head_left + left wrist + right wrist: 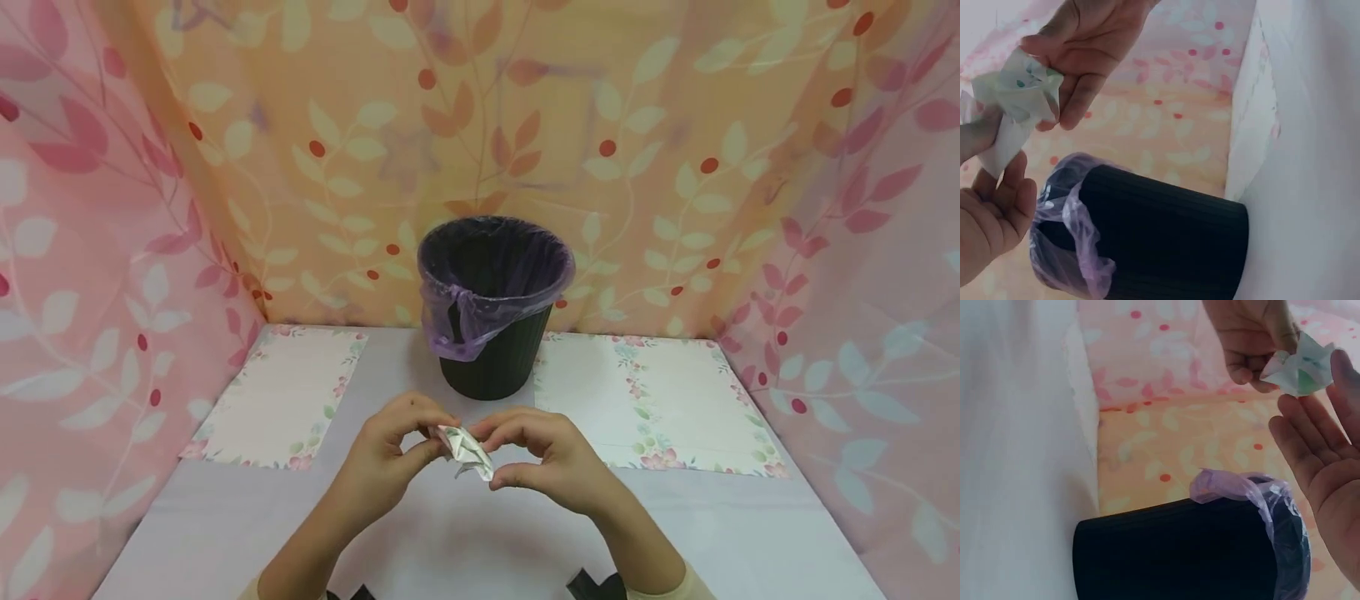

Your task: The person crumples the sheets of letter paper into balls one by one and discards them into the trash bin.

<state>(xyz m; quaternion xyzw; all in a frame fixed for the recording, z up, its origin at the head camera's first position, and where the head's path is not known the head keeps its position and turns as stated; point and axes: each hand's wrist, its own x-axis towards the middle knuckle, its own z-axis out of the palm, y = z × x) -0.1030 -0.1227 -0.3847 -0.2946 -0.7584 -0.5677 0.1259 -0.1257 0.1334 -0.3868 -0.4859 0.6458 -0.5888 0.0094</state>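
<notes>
Between my two hands is a crumpled piece of white paper (467, 451), held in front of the bin. A green leaf print shows on the paper (1019, 87) in the left wrist view. My left hand (392, 454) pinches its left end between thumb and fingers. My right hand (553, 460) has its thumb and fingertips on the opposite end. In the right wrist view, the right hand (1329, 456) has its thumb at the tip of the paper (1304, 367) and its other fingers spread below.
A black bin (491, 367) with a purple plastic liner (480, 325) stands at the back middle of the table (450, 550). One flower-bordered sheet (288, 400) lies at left; more bordered paper (675, 400) lies at right. Patterned cloth walls (360, 192) enclose the table.
</notes>
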